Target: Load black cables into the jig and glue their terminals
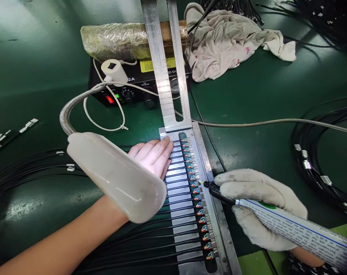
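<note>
A metal fixture (184, 221) holds a row of black cables whose small connectors (200, 205) line up over a slot. My bare left hand (153, 154) lies flat on the cables at the upper end of the fixture, fingers extended and side by side; the lamp head hides part of it. My right hand (259, 202), in a white glove, is closed round a white tube (293, 225) with printed text and a black nozzle end. The tube's tip is at the connectors near the middle of the row.
A white lamp head (117, 175) on a bendable neck hangs over my left forearm. Behind stand a black control box (139, 89), a wrapped roll (116, 40) and a crumpled cloth (225, 42). The fixture's slotted frame (157, 57) is raised. Coiled cables (302, 168) lie right.
</note>
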Demonstrator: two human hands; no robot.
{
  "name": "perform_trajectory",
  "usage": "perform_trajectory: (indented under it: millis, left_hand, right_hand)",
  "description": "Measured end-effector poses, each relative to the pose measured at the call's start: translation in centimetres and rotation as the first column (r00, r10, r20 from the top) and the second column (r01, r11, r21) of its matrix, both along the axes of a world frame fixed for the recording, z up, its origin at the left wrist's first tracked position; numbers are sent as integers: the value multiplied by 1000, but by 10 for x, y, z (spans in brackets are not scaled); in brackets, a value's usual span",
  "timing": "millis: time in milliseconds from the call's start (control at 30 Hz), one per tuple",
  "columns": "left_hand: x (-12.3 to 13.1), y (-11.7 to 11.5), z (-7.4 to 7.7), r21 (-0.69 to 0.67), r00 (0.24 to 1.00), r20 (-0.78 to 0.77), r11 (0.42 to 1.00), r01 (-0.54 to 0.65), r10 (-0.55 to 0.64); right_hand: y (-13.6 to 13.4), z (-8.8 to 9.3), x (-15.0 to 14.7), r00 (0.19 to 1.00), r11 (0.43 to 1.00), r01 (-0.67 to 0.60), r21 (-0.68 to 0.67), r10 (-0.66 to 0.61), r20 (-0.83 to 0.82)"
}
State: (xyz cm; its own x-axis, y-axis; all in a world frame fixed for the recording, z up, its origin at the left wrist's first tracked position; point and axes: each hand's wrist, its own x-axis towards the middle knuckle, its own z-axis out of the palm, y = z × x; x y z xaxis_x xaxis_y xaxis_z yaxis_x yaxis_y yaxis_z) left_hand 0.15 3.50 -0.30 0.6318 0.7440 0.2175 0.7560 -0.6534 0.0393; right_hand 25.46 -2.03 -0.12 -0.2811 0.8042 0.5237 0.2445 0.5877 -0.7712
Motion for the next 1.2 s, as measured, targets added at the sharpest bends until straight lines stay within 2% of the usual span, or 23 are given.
perform_trajectory:
  millis: [433, 600, 1000, 1200]
  left_hand:
    - [0, 1, -1, -4, 1000, 6, 1000, 4, -4]
    - [0, 1, 0, -13, 1000, 7, 1000, 7, -7]
    - [0, -1, 1, -68, 1000, 5, 997, -24, 25]
    - [0, -1, 1, -52, 1000, 14, 998, -20, 21]
  right_hand:
    - [-1, 0, -1, 999, 1000, 17, -15, -17, -34]
    - [-1, 0, 0, 1000, 1000, -17, -6, 17, -19]
    - [2, 1, -1, 999, 999, 45, -17, -44, 18]
    - [5, 2, -2, 999, 999, 39, -9, -39, 9]
